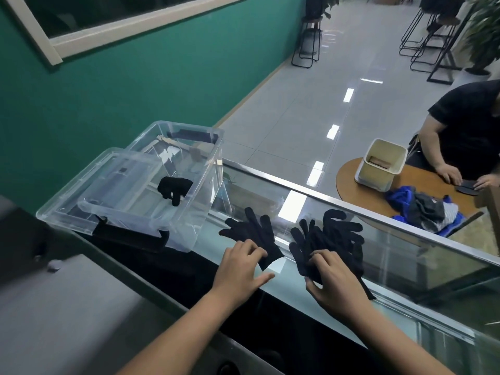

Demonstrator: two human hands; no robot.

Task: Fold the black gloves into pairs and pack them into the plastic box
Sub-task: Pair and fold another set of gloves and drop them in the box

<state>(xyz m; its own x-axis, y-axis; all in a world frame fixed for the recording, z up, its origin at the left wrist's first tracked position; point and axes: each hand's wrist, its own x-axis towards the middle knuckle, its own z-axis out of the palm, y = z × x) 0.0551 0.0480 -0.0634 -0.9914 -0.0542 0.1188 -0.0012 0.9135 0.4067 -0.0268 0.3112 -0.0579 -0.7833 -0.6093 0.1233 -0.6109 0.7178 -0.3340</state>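
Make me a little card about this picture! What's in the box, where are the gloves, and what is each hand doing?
Box: clear plastic box, lid off, at the left end of the glass counter
Inside the box: one black glove bundle
Left side: left hand presses the cuff of a flat single glove
Right side: right hand pinches the pile of gloves at the cuff end
Not yet packed: the single glove and the pile, both on the counter

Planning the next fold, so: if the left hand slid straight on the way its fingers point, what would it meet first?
The spread black glove, which the left hand touches with its fingertips; beyond it, probably only glass top up to the metal rail.
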